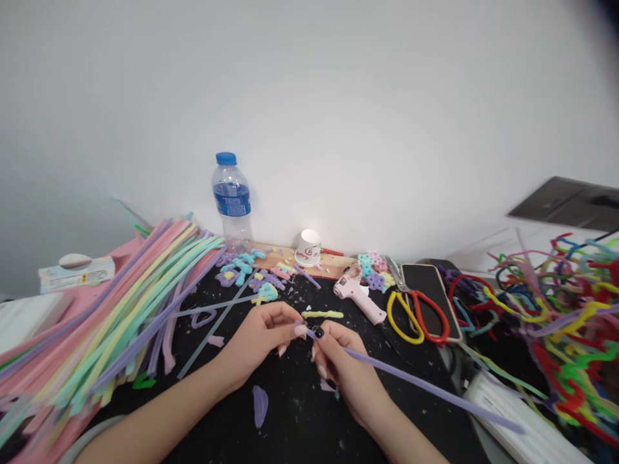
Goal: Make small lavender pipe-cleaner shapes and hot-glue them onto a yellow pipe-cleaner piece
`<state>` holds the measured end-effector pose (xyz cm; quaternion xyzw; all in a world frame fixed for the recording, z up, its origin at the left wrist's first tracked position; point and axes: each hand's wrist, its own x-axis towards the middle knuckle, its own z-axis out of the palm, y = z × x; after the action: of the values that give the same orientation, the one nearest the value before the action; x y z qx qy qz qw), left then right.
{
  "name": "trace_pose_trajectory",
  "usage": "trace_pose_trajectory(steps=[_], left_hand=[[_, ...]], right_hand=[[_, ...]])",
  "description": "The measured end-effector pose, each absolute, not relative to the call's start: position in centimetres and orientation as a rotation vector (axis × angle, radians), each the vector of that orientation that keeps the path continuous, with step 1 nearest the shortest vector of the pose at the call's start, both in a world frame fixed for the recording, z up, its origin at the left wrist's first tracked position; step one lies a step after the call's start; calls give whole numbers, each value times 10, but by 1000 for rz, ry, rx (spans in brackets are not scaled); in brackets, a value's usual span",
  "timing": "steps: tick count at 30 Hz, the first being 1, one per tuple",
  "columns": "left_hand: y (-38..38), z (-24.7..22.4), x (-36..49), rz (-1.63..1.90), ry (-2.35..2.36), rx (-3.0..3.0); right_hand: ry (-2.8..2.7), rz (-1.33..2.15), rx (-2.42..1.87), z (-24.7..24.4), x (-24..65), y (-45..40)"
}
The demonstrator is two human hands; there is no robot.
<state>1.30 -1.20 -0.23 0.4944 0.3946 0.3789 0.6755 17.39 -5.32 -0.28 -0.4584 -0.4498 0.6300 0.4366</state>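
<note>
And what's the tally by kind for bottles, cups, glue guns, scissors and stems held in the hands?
Bottle: 1
Cup: 1
Glue gun: 1
Scissors: 1
Held stem: 1
Total: 5

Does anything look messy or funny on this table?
Yes: the multicolored pipe cleaners on the right are a jumbled tangle, while the pastel bundle on the left lies mostly straight. Also, the scissors lie partly over the phone, an odd place.
</note>
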Motion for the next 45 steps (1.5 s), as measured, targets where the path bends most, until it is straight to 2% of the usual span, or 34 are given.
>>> trace_pose_trajectory(steps=[11,16,19,23,27,29,32,35,45], left_hand=[[-15,-6,13,845,769,928],[-12,-6,12,903,787,947],[-9,-2,11,968,760,852],[-5,5,9,1029,786,744],[-3,6,8,1003,825,776],[-3,3,9,966,822,841],[-5,-1,9,896,815,921],[-6,-4,9,841,787,922],[-7,-7,8,772,813,1029]], right_hand=[[-1168,1647,-1083,3,173,-54],[-1285,1521,-1150,5,174,-54],[-1466,1250,-1288,4,177,-52],[-1737,612,-1430,3,194,-44],[-1785,-26,-1603,1,223,-28],[-1778,-162,-1829,-3,235,-21],[-1806,-131,-2125,-9,243,-16],[-1877,-81,-2198,-14,244,-14],[-1531,189,-1699,-6,250,-12]])
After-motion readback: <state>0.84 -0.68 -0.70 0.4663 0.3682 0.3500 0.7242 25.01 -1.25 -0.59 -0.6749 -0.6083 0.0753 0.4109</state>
